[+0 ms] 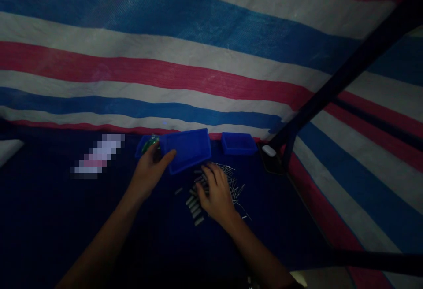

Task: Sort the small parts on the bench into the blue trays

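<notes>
My left hand (150, 168) grips the left edge of a shallow blue plastic tray (190, 148), thumb on the near side, and holds it tilted. No contents show inside that tray. Just right of it, my right hand (216, 192) lies over a pile of thin metal rods (235, 190), fingers apart and slightly curled. Short, wider metallic pieces (194, 209) lie in a rough row left of this hand. Whatever lies beneath the palm is hidden. Behind my left fingers, a green, shiny item (151, 142) sits in a second blue tray (139, 149).
A third blue tray (238, 143) stands at the back right. Beyond it, a white rounded object (269, 150) rests near a dark frame post (291, 143). Striped tarpaulin (165, 73) walls the back and right. A blurred-out patch (99, 157) lies at left on the dark blue tabletop (59, 218).
</notes>
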Motion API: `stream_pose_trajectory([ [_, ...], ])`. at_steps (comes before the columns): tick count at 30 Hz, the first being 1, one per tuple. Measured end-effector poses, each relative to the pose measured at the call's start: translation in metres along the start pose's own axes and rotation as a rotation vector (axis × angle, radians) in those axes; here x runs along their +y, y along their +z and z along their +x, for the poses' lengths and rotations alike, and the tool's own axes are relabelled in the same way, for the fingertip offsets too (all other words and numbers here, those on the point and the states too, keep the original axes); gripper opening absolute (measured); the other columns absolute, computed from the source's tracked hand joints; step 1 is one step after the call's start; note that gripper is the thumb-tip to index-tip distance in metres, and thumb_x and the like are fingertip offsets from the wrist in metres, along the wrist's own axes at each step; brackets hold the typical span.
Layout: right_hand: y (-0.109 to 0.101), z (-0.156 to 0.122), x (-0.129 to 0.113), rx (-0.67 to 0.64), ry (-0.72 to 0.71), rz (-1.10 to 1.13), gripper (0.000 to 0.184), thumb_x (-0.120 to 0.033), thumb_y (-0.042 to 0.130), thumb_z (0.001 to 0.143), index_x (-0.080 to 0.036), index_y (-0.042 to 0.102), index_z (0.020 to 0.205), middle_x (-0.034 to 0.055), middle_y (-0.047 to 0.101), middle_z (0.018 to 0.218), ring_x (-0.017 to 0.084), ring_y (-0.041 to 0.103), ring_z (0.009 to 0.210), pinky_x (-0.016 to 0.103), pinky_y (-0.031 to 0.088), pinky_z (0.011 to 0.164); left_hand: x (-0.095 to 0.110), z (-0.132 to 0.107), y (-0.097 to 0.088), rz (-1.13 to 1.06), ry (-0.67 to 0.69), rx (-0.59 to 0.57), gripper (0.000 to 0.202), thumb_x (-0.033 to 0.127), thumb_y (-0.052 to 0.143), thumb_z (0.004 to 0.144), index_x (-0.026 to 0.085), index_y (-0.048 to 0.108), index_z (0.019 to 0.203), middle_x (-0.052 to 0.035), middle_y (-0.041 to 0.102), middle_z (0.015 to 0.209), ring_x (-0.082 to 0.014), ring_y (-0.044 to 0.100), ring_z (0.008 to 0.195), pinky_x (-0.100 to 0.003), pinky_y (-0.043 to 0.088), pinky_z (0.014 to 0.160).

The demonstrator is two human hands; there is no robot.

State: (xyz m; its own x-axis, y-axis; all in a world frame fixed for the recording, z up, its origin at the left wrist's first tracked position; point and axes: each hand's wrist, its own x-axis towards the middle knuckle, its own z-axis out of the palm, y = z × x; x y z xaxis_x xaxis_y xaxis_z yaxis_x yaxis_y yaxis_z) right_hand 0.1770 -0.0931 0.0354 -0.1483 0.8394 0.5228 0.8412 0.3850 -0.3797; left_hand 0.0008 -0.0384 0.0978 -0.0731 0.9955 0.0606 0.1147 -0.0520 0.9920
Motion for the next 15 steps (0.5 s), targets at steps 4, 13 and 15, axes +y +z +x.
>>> stream_pose_trajectory([
  [4,-0.006,0.03,0.012,0.051,-0.028,-0.091,0.042,-0.029,0.048,0.082,-0.025,0.046,0.124,0.0106,0.038,0.13,0.029,0.032,0.121,0.05,0.037,0.093,0.005,0.023,0.01,-0.113,-0.106,-0.005,0.051,0.049,0.056,0.072,0.013,0.054,0.108,-0.0085,0.064,0.096,-0.0208,0.062,0.083,-0.034,0.053,0.069],
  [13,0.011,0.073,0.058,-0.084,-0.039,-0.182,0.025,-0.015,0.042,0.083,-0.021,0.061,0.098,0.0067,0.061,0.088,0.025,0.038,0.113,0.04,0.042,0.089,0.007,0.012,0.011,0.237,0.057,0.018,0.064,0.05,0.062,0.065,0.018,0.05,0.119,-0.0092,0.047,0.127,-0.0295,0.039,0.12,-0.046,0.037,0.096],
  [15,0.017,0.076,0.067,-0.09,-0.013,-0.21,0.027,-0.011,0.042,0.082,-0.02,0.061,0.099,0.0074,0.062,0.09,0.026,0.038,0.113,0.041,0.04,0.091,0.017,-0.025,0.003,0.269,0.128,0.013,0.058,0.047,0.062,0.065,0.024,0.052,0.118,-0.0037,0.048,0.126,-0.0294,0.037,0.121,-0.046,0.034,0.099],
])
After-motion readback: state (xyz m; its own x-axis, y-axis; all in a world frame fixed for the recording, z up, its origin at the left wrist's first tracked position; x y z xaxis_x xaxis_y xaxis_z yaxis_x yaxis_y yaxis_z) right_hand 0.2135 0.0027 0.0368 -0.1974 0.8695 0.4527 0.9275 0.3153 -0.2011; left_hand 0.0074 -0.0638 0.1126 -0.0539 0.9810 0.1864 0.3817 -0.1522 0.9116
